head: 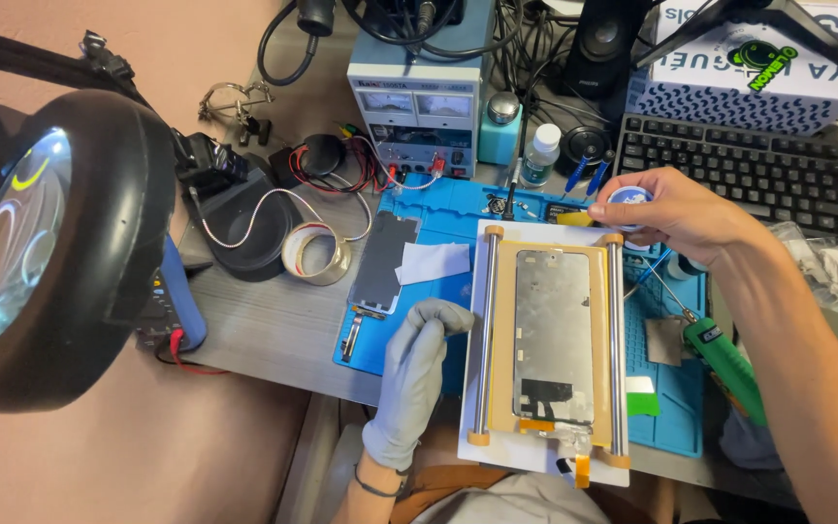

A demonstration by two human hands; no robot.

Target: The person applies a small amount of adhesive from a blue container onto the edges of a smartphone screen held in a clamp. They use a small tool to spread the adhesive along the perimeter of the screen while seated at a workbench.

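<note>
Screen panel (553,340) laid in jig (547,354) between two rods, long axis near-to-far on white board; gloved left hand (419,364) just beside left rod, fingers curled together, empty; bare right hand (676,209) at board's far right corner, fingers clamped on small round tin (629,199); left hand nearer panel

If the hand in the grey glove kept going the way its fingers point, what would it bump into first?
The gloved left hand points up and slightly right. It would probably meet the left metal rod of the white fixture plate first, or the small white sheet just beyond. Depth is hard to judge here.
</note>
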